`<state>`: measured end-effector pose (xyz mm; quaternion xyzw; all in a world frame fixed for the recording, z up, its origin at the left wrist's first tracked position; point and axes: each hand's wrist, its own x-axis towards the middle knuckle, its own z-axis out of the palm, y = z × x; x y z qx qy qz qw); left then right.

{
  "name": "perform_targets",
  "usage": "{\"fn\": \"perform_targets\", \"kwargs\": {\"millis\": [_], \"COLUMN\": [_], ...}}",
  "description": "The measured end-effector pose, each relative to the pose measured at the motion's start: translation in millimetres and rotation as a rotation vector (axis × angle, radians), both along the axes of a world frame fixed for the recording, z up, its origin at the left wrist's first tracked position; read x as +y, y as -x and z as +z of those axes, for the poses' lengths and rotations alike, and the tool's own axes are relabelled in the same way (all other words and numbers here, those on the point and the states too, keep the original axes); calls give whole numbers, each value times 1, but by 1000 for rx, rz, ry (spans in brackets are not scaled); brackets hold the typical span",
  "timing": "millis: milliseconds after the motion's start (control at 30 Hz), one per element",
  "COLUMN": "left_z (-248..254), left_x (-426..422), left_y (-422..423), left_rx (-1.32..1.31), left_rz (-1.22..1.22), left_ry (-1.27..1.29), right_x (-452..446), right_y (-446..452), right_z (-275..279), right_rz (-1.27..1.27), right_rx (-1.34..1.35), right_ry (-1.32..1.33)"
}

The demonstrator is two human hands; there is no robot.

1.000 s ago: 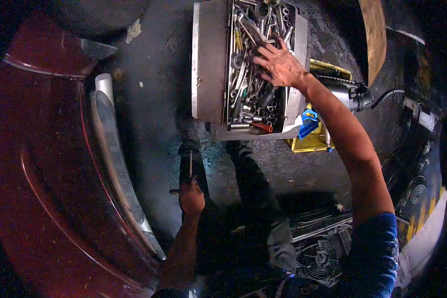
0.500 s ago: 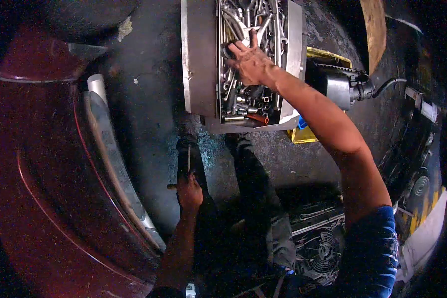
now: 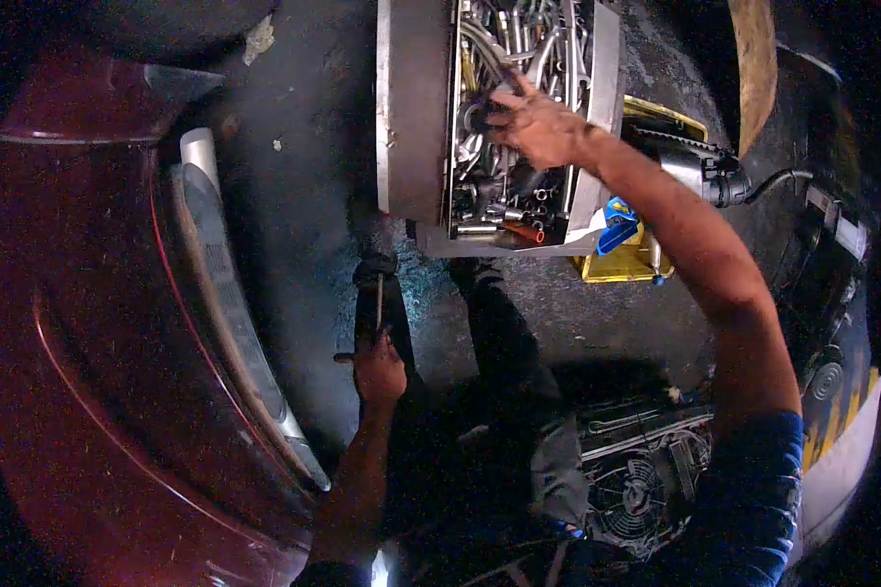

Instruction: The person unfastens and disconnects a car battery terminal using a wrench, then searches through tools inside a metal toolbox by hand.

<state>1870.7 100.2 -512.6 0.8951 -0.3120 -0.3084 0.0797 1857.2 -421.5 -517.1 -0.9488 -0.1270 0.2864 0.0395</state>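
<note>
My right hand is over the open metal toolbox, fingers spread and touching or just above the heaped tools. Around it lie wrenches, several sockets and an orange tubular piece. No tool is visibly gripped in that hand. Lower down, my left hand is closed around a T-handle wrench. Its thin shaft points away from me, and one end of the crossbar sticks out to the left of my fist.
A dark red car panel fills the left side, with a pale curved trim strip beside it. Right of the toolbox are a yellow tray, a blue object and a black hose. A radiator fan lies at lower right.
The view has shifted, so the toolbox appears further right. My right hand has moved slightly right over the tools. More of the blue object shows. My left hand keeps hold of the T-handle wrench.
</note>
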Motion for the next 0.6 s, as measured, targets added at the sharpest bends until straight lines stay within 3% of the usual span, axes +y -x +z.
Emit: {"fn": "perform_targets", "kwargs": {"millis": [100,167,267,367,500,600], "left_z": [0,1,9,13,7,6], "left_x": [6,1,-12,-12,-7,-9], "left_y": [3,1,-3,-7,-5,-6], "left_rx": [-39,100,46,68,70,20], "left_rz": [-47,44,5,48,34,-19], "left_ry": [-57,-151,-138,-66,-82,-93], "right_x": [-20,-24,-22,-12,25,41], "right_y": [9,24,30,22,8,1], "right_z": [19,8,-1,4,4,16], "right_rz": [36,4,-52,-120,-291,-189], "right_rx": [-14,-146,-229,-134,-143,7], "right_ry": [-111,-142,-246,-254,-150,-5]}}
